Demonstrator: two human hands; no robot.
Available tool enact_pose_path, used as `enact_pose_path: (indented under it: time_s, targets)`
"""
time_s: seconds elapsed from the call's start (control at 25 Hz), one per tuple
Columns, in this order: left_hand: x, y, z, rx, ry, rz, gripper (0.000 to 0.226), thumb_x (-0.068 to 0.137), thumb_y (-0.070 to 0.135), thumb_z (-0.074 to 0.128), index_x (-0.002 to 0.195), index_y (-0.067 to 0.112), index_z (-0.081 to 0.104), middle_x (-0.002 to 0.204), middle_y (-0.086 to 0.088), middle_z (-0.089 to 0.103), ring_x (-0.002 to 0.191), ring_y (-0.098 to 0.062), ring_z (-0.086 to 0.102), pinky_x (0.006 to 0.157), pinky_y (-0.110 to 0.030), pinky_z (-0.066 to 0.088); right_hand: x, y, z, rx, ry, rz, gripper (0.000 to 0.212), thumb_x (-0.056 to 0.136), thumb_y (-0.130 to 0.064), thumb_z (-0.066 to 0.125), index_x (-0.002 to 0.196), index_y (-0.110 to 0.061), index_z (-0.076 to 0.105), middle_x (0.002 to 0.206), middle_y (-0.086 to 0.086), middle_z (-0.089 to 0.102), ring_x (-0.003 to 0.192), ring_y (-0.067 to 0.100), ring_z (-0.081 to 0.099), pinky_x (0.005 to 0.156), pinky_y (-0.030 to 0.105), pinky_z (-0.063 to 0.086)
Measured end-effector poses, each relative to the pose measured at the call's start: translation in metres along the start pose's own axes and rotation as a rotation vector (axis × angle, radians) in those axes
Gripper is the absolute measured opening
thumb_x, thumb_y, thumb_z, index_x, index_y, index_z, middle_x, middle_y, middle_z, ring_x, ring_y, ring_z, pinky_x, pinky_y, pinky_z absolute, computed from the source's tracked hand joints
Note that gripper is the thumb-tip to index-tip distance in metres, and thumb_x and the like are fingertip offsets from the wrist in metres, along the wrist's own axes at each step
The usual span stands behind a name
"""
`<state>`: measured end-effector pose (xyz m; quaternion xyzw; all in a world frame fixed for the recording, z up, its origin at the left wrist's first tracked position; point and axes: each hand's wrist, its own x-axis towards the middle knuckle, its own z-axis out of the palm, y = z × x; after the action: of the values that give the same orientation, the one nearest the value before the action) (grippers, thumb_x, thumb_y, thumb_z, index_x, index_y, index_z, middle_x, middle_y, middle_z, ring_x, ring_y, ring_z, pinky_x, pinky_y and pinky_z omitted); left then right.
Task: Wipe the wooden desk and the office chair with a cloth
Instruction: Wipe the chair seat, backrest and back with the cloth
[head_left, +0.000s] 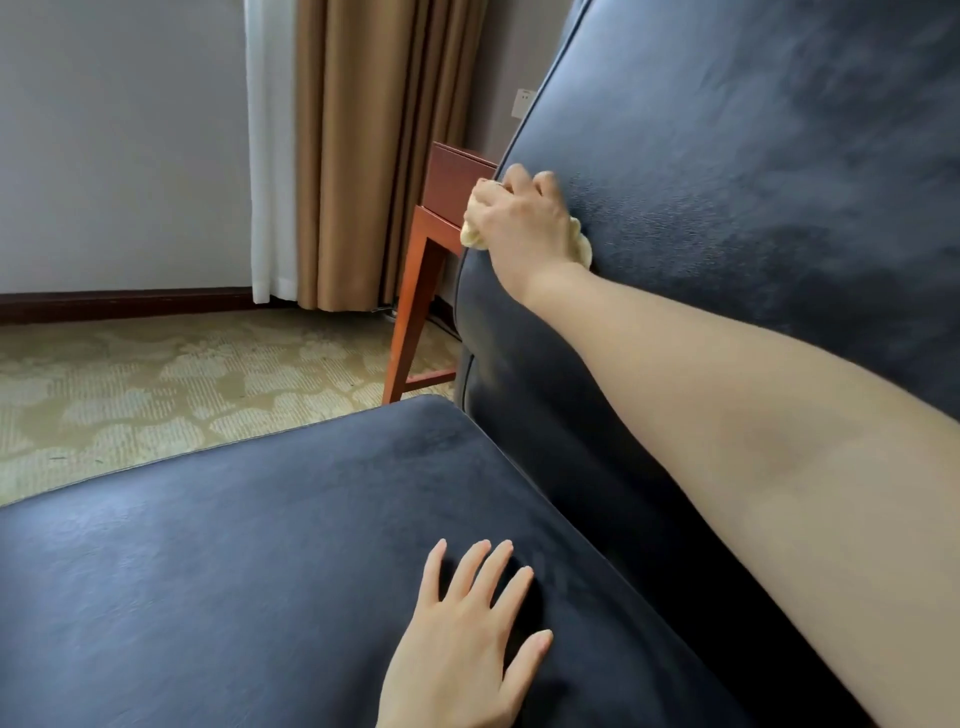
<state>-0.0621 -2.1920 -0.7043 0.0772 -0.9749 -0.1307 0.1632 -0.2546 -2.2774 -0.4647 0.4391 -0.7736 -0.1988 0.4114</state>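
Patterned carpet (156, 374), tan curtain (353, 156) at 11 o'clock. Right hand (519, 218) clenched round bunched yellow cloth (583, 248), pressed on chair backrest (753, 156) at its 9 o'clock edge. Open upholstery lies toward 3 o'clock, the likely stroke direction. Left hand (462, 639) flat, fingers spread, on seat (234, 545). Wooden desk (452, 176) sits just past that edge.

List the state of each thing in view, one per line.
right hand: grips the cloth, pressing it on the backrest.
cloth: bunched under the right hand, against the backrest.
left hand: fingers spread, flat on the seat.
office chair: touched by both hands.
wooden desk: behind the chair, untouched.
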Motion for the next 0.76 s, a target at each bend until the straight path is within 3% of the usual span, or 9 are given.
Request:
enact_pose_path:
  time_s: [0.08,0.16,0.24,0.32,0.44,0.56,0.76]
  targets:
    - [-0.001,0.0,-0.005,-0.007,-0.034,-0.03,0.05,0.085,0.056,0.037,0.112,0.029,0.069,0.125,0.005,0.063,0.116,-0.014,0.059,0.1,-0.044,0.026,-0.007,-0.004,0.005,-0.014,0.012,-0.028,0.026,0.095,-0.006,0.044,0.117,-0.01,0.056,0.12,0.008,0.051,0.115,0.028,0.039,0.091,0.041,0.034]
    - [-0.001,0.001,-0.009,-0.011,-0.058,-0.067,0.053,0.09,0.055,0.03,0.124,0.03,0.061,0.136,0.005,0.054,0.127,-0.014,0.049,0.107,-0.043,0.018,-0.026,-0.011,0.012,-0.086,-0.003,-0.229,0.024,0.095,-0.008,0.044,0.115,-0.009,0.058,0.116,0.008,0.053,0.111,0.027,0.042,0.089,0.039,0.036]
    - [-0.002,0.001,-0.008,0.001,-0.036,-0.064,0.064,0.091,0.058,0.009,0.142,0.032,0.038,0.154,0.007,0.027,0.143,-0.012,0.019,0.115,-0.042,-0.004,-0.05,-0.015,0.017,-0.128,-0.046,-0.434,0.022,0.094,-0.011,0.046,0.112,-0.01,0.06,0.112,0.005,0.056,0.106,0.024,0.045,0.086,0.037,0.037]
    - [-0.004,-0.001,-0.003,0.006,-0.008,-0.041,0.072,0.086,0.059,-0.006,0.147,0.033,0.021,0.158,0.01,0.009,0.144,-0.009,-0.001,0.115,-0.04,-0.016,-0.079,-0.016,0.019,-0.179,-0.141,-0.573,0.021,0.094,-0.014,0.049,0.109,-0.013,0.063,0.11,0.002,0.059,0.105,0.022,0.045,0.08,0.033,0.034]
    - [-0.004,-0.003,-0.003,-0.009,-0.005,-0.041,0.07,0.086,0.06,-0.006,0.146,0.035,0.02,0.158,0.011,0.004,0.143,-0.009,-0.007,0.115,-0.039,-0.016,-0.124,-0.012,0.017,-0.304,-0.287,-0.741,0.017,0.092,-0.015,0.052,0.103,-0.016,0.065,0.108,-0.002,0.061,0.105,0.021,0.043,0.074,0.031,0.027]
    - [-0.001,-0.005,-0.004,-0.054,-0.008,-0.059,0.062,0.092,0.059,0.003,0.145,0.036,0.022,0.158,0.013,0.003,0.143,-0.009,-0.01,0.115,-0.038,-0.016,-0.163,0.002,0.006,-0.282,-0.374,-0.807,0.015,0.091,-0.01,0.051,0.097,-0.016,0.064,0.104,-0.003,0.061,0.103,0.022,0.042,0.074,0.032,0.025]
    - [0.027,-0.048,-0.019,0.098,0.044,-0.107,0.066,0.09,0.059,0.003,0.145,0.031,0.028,0.156,0.008,0.018,0.145,-0.015,0.005,0.115,-0.041,-0.004,-0.202,0.051,-0.04,-0.154,-0.333,-0.802,0.019,0.089,-0.016,0.05,0.079,-0.03,0.058,0.086,-0.014,0.056,0.088,0.015,0.049,0.073,0.028,0.037]
